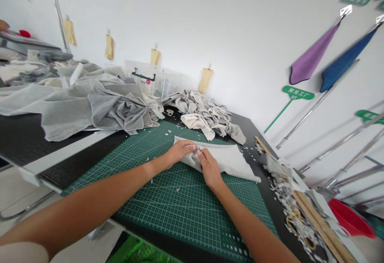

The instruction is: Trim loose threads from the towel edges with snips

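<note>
Pale cloth (231, 159) lies on the green mat (162, 211), centre of frame. Left hand (180, 151): grip closed, thumb and fingers pinching the cloth. Right hand (211, 170): grip closed on a small tool (198, 148), seemingly metal; type too small to tell. The hands nearly meet, presumably so the left steadies the cloth where the tool bears. The mat likely shields the dark counter (243, 121). A heap of cloths (198, 109) at upper centre and scraps (292, 211) at lower right sit aside, apparently to leave working room.
</note>
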The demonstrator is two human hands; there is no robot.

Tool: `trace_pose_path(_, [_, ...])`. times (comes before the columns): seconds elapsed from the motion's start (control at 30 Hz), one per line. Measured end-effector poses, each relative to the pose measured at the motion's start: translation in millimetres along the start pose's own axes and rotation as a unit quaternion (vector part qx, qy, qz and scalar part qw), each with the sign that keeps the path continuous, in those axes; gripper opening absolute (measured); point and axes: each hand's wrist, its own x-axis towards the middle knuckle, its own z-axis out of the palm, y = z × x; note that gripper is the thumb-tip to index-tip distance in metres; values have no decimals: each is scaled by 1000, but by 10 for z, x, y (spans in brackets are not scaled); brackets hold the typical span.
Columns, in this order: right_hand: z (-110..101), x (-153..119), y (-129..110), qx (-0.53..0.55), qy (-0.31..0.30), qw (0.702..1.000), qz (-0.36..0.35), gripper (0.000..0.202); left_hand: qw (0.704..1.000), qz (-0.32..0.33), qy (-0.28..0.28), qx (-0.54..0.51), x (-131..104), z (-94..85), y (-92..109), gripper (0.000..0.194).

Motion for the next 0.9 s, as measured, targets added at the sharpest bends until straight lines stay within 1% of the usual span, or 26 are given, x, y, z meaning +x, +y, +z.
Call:
trace_pose_path(0.2, [12, -3, 4, -17, 0, 1000, -4, 35, 1000, 5, 6, 11, 6, 3, -38, 27])
trace_pose_path(0.43, [18, -17, -6, -38, -3, 999, 7, 35, 1000, -3, -5, -7, -7, -6, -31, 28])
trace_pose_path(0.53, [29, 7, 7, -46, -2, 999, 9, 35, 1000, -5, -5, -4, 27, -15, -53, 29])
trace_pose_path(0.63, [40, 70, 32, -49, 4, 999, 10, 35, 1000, -2, 7, 10, 89, -25, -101, 31])
trace_pose_path(0.77, [47, 158, 65, -42, 3, 999, -3, 35, 999, 5, 18, 30, 170, -36, -161, 32])
trace_pose_path(0.9, [44, 174, 86, -38, 7, 999, -9, 36, 999, 9, 9, 32, 192, -36, -171, 30])
